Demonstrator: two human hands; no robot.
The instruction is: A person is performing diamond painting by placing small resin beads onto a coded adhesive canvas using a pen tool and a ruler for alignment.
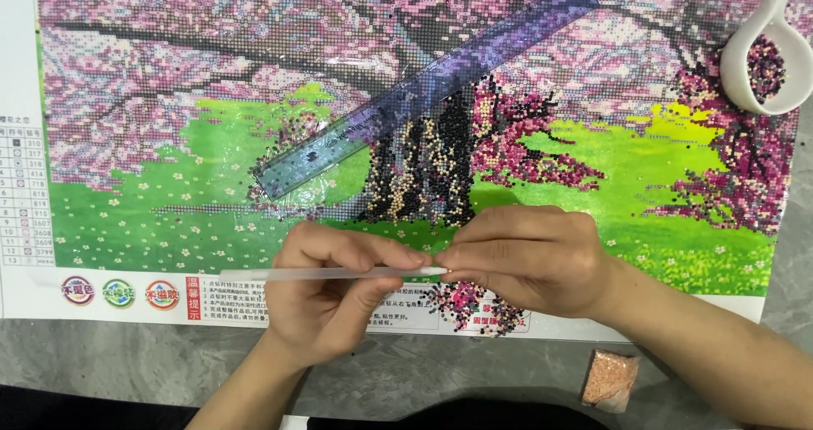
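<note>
- The big diamond-painting canvas (212,142) of pink blossom trees over green grass fills the grey table (127,362), and it is the landmark here; its trunk and right-hand branches already carry beads.
- On the canvas, up the middle, lies a long translucent blue plastic ruler (423,91), slanting from lower left to upper right.
- At the canvas's top right corner sits a white ceramic scoop-shaped dish (766,53) holding dark pink beads.
- Off the canvas's bottom edge, to the right, there's a small clear bag of peach beads (610,379) on the table.
- Over the canvas's lower middle, the right hand (533,261) and the left hand (330,299) meet.
- Between them, a slim white translucent pen-like stick (330,272) lies nearly level, its long axis running left to right, tail poking out leftward past the left hand.
- Left hand: thumb and fingers pinched around the stick's middle.
- Right hand: fingertips (445,269) pressed together on the stick's right tip, nearer that end.
</note>
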